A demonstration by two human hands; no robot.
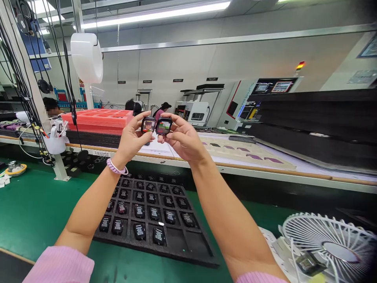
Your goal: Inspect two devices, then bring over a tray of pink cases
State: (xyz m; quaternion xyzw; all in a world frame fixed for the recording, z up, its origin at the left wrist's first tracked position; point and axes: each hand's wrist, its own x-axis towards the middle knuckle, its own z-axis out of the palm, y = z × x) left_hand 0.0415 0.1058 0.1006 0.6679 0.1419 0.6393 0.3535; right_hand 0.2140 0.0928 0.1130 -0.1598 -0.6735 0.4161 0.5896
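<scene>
We held our left hand (132,135) and right hand (179,137) raised side by side at eye level, each pinching one small square device by its edges: the left device (148,125) between thumb and fingers, the right device (163,126) likewise, the two nearly touching, their lit faces turned toward us. Both hung well above the green surface (35,204), with nothing beneath them but the black foam tray (194,241) lying near us, most of its pockets filled with similar dark devices and the near right pockets bare. We judged the grips thin: held only at the rims, either piece could slip and drop onto the tray or knock against the other, marking a screen. A purple band (116,168) sat on our left wrist. To the near right lay a white fan (330,243); farther off stood a red tray (100,120) on a raised shelf, and other people sat behind it.
</scene>
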